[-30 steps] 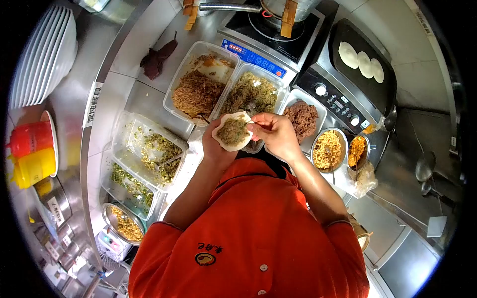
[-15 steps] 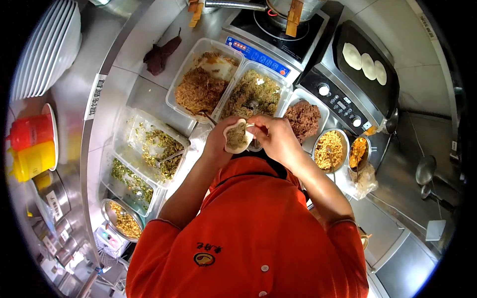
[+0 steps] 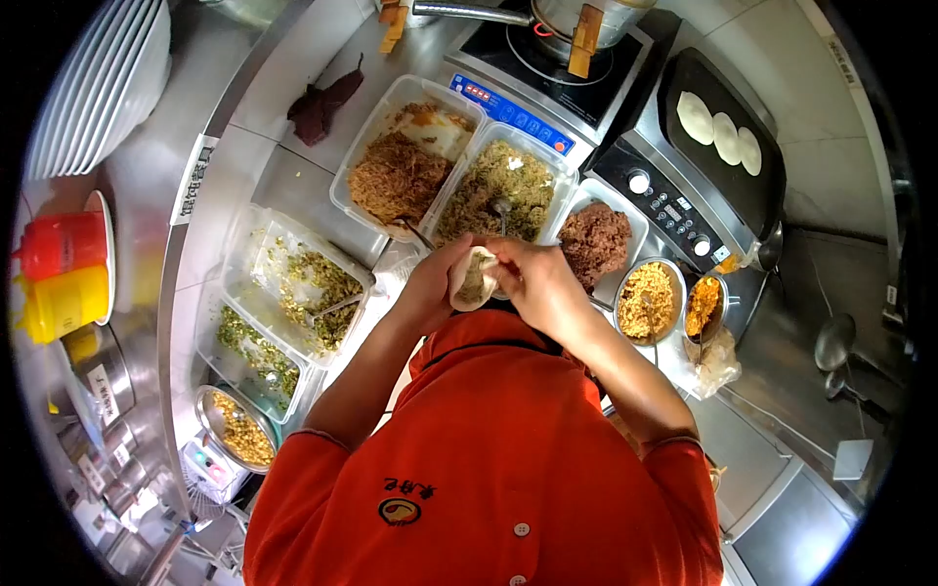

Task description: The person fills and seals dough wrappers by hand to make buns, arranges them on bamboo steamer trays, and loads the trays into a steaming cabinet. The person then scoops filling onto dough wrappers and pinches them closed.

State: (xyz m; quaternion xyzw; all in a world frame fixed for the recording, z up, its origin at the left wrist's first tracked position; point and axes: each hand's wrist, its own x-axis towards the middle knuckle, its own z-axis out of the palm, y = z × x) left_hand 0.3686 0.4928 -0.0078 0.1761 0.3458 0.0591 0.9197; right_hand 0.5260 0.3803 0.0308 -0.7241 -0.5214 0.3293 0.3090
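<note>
A round dough wrapper (image 3: 465, 295) with greenish-brown filling (image 3: 477, 275) lies cupped in my left hand (image 3: 438, 285), whose fingers wrap round its outer side. My right hand (image 3: 539, 283) pinches the wrapper's right edge with thumb and fingertips. The dough is partly folded up round the filling, and its top is still open. Just beyond both hands is a plastic box of greenish-brown filling (image 3: 513, 181) with a spoon (image 3: 502, 207) in it. Left of that box stands another with brown shredded filling (image 3: 396, 181). A box of dark reddish filling (image 3: 593, 239) sits beyond my right hand.
Metal bowls of yellow bits (image 3: 645, 298) and orange filling (image 3: 703, 303) stand at right. Two boxes of chopped green filling (image 3: 318, 283) are at left. A griddle (image 3: 718, 186) with three dough rounds (image 3: 725, 137) and an induction cooker (image 3: 547, 73) with a pot stand behind.
The dough wrapper has tilted and its sides have drawn closer together, so less filling shows. My right fingers have shifted slightly along its edge, and both hands have moved a little right.
</note>
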